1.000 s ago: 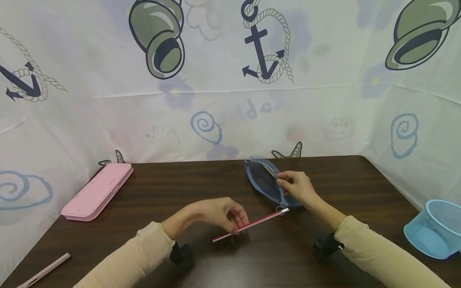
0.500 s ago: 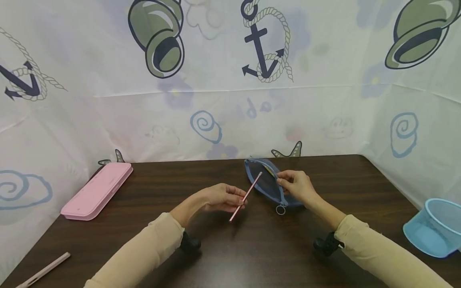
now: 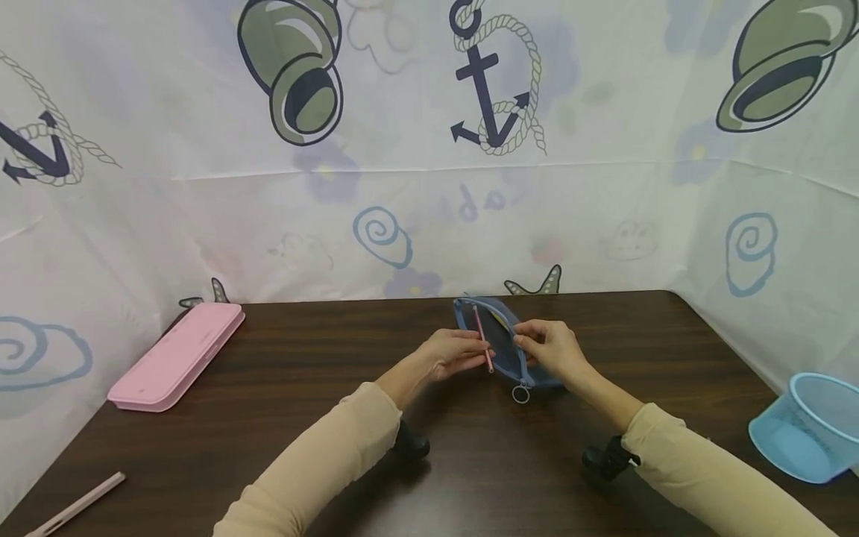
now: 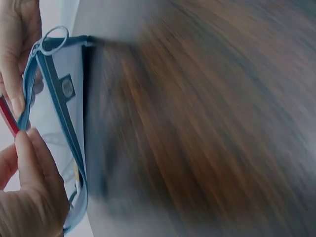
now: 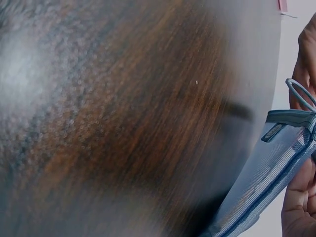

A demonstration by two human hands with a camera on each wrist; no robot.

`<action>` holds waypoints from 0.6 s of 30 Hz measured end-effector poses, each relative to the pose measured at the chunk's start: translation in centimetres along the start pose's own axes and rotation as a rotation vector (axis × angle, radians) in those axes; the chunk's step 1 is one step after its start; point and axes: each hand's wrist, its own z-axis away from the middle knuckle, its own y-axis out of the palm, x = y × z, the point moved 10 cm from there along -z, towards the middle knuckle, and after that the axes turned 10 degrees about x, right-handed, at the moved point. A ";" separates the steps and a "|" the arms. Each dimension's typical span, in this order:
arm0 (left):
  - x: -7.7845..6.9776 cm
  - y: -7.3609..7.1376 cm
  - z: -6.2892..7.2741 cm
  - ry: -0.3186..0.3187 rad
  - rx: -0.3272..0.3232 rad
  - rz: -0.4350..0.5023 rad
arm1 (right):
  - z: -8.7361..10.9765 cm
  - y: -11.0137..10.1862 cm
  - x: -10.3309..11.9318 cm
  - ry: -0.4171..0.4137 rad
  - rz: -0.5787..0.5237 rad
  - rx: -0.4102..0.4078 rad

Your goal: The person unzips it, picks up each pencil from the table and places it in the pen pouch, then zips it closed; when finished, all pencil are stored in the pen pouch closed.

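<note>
My left hand (image 3: 456,352) pinches a red-and-white pencil (image 3: 479,321) at the mouth of a blue mesh zip pouch (image 3: 524,367). The pencil stands steeply, its upper end over the pouch opening. In the left wrist view, its red side (image 4: 8,116) shows beside the fingertips. My right hand (image 3: 552,349) pinches the pouch's right edge between thumb and fingers, and the mouth gapes. Something yellow (image 3: 500,319) lies inside, mostly hidden. A ring pull (image 3: 520,394) hangs at the pouch's near end. In the right wrist view, the pouch's mesh side (image 5: 264,165) hides part of a hand.
A pink pencil case (image 3: 177,358) lies at the back left of the dark wooden table (image 3: 322,335). A pale pink pen-like stick (image 3: 79,504) is at the front left. On the right stands a light blue mesh basket (image 3: 788,440). Printed cloth (image 3: 429,239) encloses the table.
My left hand has moved right and away from me to the pouch, turning the pencil from nearly flat to steep. My right hand has kept its grip on the pouch edge.
</note>
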 end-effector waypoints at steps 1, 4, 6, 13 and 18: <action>-0.1 0.2 -0.2 0.011 -0.011 -0.004 | 0.0 0.0 0.0 0.001 -0.002 -0.001; -0.2 0.7 -0.6 0.045 -0.050 -0.022 | 0.1 0.0 0.0 -0.001 -0.003 -0.004; -0.2 0.9 -0.9 0.061 -0.076 -0.026 | 0.1 0.0 0.1 -0.002 -0.006 -0.003; 0.4 1.7 -1.7 0.083 -0.115 -0.027 | 0.2 0.2 0.1 -0.004 -0.015 0.008; 0.4 2.0 -1.8 0.086 -0.116 -0.043 | 0.2 0.0 0.3 -0.014 -0.008 0.006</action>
